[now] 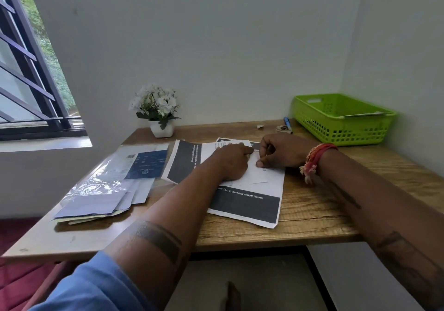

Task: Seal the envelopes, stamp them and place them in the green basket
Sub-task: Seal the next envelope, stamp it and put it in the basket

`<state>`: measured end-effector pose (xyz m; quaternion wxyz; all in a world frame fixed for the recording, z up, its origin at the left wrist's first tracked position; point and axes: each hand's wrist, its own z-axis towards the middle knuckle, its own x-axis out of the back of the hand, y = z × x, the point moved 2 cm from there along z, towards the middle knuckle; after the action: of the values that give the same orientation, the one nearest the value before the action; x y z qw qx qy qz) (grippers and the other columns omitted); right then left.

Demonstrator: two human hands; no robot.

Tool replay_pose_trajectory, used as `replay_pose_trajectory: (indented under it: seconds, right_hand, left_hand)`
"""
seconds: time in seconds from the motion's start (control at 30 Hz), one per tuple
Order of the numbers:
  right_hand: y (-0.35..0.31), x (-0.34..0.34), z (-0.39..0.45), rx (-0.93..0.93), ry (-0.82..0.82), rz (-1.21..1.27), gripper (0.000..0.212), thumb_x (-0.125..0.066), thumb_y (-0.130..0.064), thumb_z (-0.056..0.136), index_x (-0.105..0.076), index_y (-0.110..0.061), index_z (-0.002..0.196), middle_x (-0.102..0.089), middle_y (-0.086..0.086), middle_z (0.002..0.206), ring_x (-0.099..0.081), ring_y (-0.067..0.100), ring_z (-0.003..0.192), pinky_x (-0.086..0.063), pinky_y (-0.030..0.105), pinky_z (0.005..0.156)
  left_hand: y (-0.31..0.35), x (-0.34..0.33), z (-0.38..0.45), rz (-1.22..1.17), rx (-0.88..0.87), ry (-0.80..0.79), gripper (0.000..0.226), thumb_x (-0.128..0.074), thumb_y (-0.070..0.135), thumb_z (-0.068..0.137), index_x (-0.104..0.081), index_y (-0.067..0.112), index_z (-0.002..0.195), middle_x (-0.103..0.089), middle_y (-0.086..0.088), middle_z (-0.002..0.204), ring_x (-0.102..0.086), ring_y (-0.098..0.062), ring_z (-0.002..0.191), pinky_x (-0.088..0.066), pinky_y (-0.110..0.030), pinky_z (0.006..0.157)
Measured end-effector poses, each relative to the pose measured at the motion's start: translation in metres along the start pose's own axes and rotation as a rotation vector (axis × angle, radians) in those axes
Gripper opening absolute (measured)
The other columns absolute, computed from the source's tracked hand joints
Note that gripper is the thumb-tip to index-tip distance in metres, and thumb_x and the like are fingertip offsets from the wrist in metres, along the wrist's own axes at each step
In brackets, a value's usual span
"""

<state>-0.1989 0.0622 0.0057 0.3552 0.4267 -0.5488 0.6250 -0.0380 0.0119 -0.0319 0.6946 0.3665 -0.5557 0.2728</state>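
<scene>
while both forearms reach over the wooden desk (312, 217), the left hand (231, 163) lies palm down on a white envelope (258, 175), its fingers fairly straight and pressing the paper flat. just to the right of the envelope's far end, the right hand (280, 152) has its fingers curled in with the thumb tip down on the envelope's edge; whether it pinches something small there cannot be told. a red and white thread band (314, 160) wraps the right wrist. the envelope rests on a printed sheet (245, 206) with dark blocks, and more printed sheets (182, 160) spread out beneath it toward the left. further left of the envelope lies a loose pile of envelopes and papers (105, 197), partly covered by a clear plastic sleeve (101, 178). beyond the envelope and to its right, in the desk's far corner, sits the green basket (341, 128), with a blue pen (287, 121) and a small item too blurred to name just beside its near left corner. behind the envelope to the left stands a white pot of white flowers (158, 111).
</scene>
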Motion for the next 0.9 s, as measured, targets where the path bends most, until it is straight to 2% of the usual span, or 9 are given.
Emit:
replay_pose_trajectory:
  seconds: [0.13, 0.3, 0.43, 0.53, 0.63, 0.7, 0.73, 0.83, 0.9]
  right_hand:
    - [0.000, 0.004, -0.012, 0.004, -0.068, -0.039, 0.029, -0.075, -0.045, 0.083, -0.060, -0.028, 0.100, -0.057, -0.014, 0.095, -0.053, 0.003, 0.083, -0.039, 0.022, 0.067]
    - [0.002, 0.005, -0.022, 0.045, -0.108, -0.053, 0.030, -0.076, -0.047, 0.082, -0.058, -0.031, 0.099, -0.055, -0.014, 0.089, -0.050, 0.001, 0.076, -0.034, 0.021, 0.062]
    - [0.002, 0.009, -0.028, 0.031, -0.189, -0.014, 0.041, -0.079, -0.050, 0.076, -0.057, -0.031, 0.105, -0.059, -0.011, 0.088, -0.053, 0.005, 0.075, -0.037, 0.022, 0.064]
    - [0.005, 0.009, -0.029, 0.003, -0.228, 0.011, 0.049, -0.081, -0.055, 0.070, -0.057, -0.034, 0.107, -0.063, -0.010, 0.094, -0.057, 0.007, 0.081, -0.039, 0.024, 0.069]
    - [0.009, 0.006, -0.022, 0.037, -0.014, 0.077, 0.029, -0.074, -0.050, 0.082, -0.063, -0.035, 0.104, -0.061, -0.013, 0.093, -0.057, 0.007, 0.085, -0.040, 0.022, 0.071]
    - [0.009, 0.003, -0.021, 0.119, 0.117, 0.045, 0.013, -0.067, -0.037, 0.092, -0.069, -0.035, 0.104, -0.059, -0.022, 0.093, -0.055, -0.001, 0.087, -0.038, 0.011, 0.072]
    - [0.008, 0.001, -0.020, 0.161, 0.130, -0.007, 0.014, -0.064, -0.032, 0.095, -0.072, -0.035, 0.106, -0.057, -0.026, 0.092, -0.053, -0.005, 0.085, -0.034, 0.005, 0.071]
    - [0.005, -0.006, -0.018, 0.208, 0.143, -0.116, 0.022, -0.063, -0.030, 0.096, -0.075, -0.032, 0.113, -0.050, -0.031, 0.084, -0.048, -0.012, 0.076, -0.031, 0.003, 0.067]
    - [0.005, -0.007, -0.014, 0.200, 0.171, -0.153, 0.024, -0.061, -0.027, 0.097, -0.074, -0.028, 0.118, -0.057, -0.029, 0.091, -0.047, -0.010, 0.074, -0.031, 0.001, 0.064]
  left_hand:
    - [0.001, 0.001, 0.000, 0.007, 0.011, -0.011, 0.045, -0.031, 0.029, 0.108, -0.040, 0.029, 0.152, -0.035, 0.000, 0.160, -0.033, -0.026, 0.146, -0.026, -0.042, 0.119]
    - [0.001, 0.001, 0.000, 0.021, 0.010, -0.024, 0.046, -0.030, 0.028, 0.108, -0.038, 0.029, 0.154, -0.033, -0.001, 0.162, -0.029, -0.026, 0.148, -0.024, -0.042, 0.120]
    - [0.002, 0.000, -0.001, 0.038, 0.015, -0.033, 0.047, -0.029, 0.029, 0.108, -0.035, 0.029, 0.155, -0.028, -0.001, 0.164, -0.024, -0.027, 0.151, -0.021, -0.043, 0.122]
    - [0.002, 0.000, 0.000, 0.049, 0.012, -0.043, 0.047, -0.028, 0.030, 0.108, -0.034, 0.029, 0.155, -0.028, 0.000, 0.164, -0.023, -0.028, 0.151, -0.021, -0.045, 0.122]
    - [0.002, 0.000, -0.001, 0.027, 0.018, -0.027, 0.046, -0.030, 0.028, 0.108, -0.038, 0.024, 0.152, -0.037, -0.006, 0.159, -0.032, -0.031, 0.146, -0.028, -0.045, 0.118]
    - [0.000, -0.001, -0.001, 0.015, 0.040, -0.014, 0.044, -0.031, 0.029, 0.107, -0.041, 0.017, 0.148, -0.042, -0.013, 0.154, -0.039, -0.032, 0.141, -0.032, -0.044, 0.115]
    - [-0.001, -0.001, 0.000, 0.021, 0.042, -0.016, 0.045, -0.030, 0.030, 0.107, -0.040, 0.015, 0.148, -0.041, -0.015, 0.154, -0.039, -0.032, 0.141, -0.032, -0.044, 0.115]
    - [0.000, -0.002, 0.001, 0.075, 0.008, -0.035, 0.048, -0.028, 0.030, 0.108, -0.036, 0.013, 0.152, -0.033, -0.009, 0.160, -0.031, -0.031, 0.145, -0.028, -0.047, 0.117]
    - [0.001, -0.002, 0.000, 0.100, -0.006, -0.044, 0.048, -0.027, 0.029, 0.108, -0.036, 0.011, 0.151, -0.032, -0.009, 0.160, -0.030, -0.032, 0.146, -0.027, -0.048, 0.118]
